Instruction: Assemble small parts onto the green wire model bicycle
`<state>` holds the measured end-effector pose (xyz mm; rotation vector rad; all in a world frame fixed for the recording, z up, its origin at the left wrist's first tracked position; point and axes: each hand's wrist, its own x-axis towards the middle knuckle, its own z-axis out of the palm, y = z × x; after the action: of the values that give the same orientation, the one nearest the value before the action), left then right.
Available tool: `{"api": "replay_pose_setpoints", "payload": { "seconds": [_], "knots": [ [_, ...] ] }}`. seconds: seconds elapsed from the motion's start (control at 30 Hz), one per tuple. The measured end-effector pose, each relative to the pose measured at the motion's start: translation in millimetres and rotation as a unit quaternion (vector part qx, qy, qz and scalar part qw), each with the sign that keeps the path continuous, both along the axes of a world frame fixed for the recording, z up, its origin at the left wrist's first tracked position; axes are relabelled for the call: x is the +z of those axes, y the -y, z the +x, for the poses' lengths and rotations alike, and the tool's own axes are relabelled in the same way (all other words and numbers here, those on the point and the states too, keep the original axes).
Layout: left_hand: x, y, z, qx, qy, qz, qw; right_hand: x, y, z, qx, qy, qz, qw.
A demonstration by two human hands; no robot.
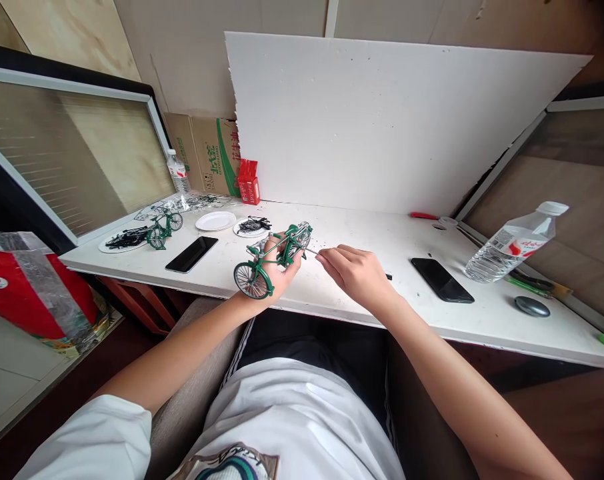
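Observation:
My left hand [281,283] is closed around a green model bicycle [256,268], held tilted just above the table's front edge. One spoked wheel hangs over my wrist; the other end of the bicycle points away from me. My right hand [358,275] pinches a thin screwdriver [309,251], its slim metal shaft reaching to the bicycle's far wheel. Most of the handle is hidden in my fingers. Whether the tip touches the bicycle is too small to tell. A second green model bicycle [165,227] stands on the table to the left.
Plates with black parts [127,239] [252,227] and a white plate [215,221] lie left. Phones [192,254] [442,280] flank my hands. A water bottle [515,243] and mouse [532,306] are right. Boxes [212,157] and a white board [382,127] stand behind.

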<state>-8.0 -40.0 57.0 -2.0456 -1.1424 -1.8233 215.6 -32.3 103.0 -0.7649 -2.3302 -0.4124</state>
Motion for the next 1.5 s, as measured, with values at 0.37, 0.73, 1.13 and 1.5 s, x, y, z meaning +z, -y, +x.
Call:
{"api": "replay_pose_setpoints", "payload": {
  "seconds": [0.37,0.73,1.13,1.5],
  "knots": [
    [-11.0,-10.4,1.6,0.017,-0.008,0.039,0.999,-0.5,13.4,-11.4,0.056,-0.163,-0.382,0.908],
    [-8.9,-12.1,-3.3,0.004,-0.043,0.014,0.999,-6.1,21.4,-23.4,-0.022,-0.161,-0.254,0.953],
    [-15.3,-14.1,-2.1,0.004,-0.028,0.018,0.999,-9.6,10.4,-15.4,0.005,-0.11,-0.238,0.965],
    [-20.4,-19.9,-8.3,-0.011,-0.093,0.07,0.993,-6.3,-3.9,-12.6,0.194,-0.321,-0.749,0.546]
  ]
}}
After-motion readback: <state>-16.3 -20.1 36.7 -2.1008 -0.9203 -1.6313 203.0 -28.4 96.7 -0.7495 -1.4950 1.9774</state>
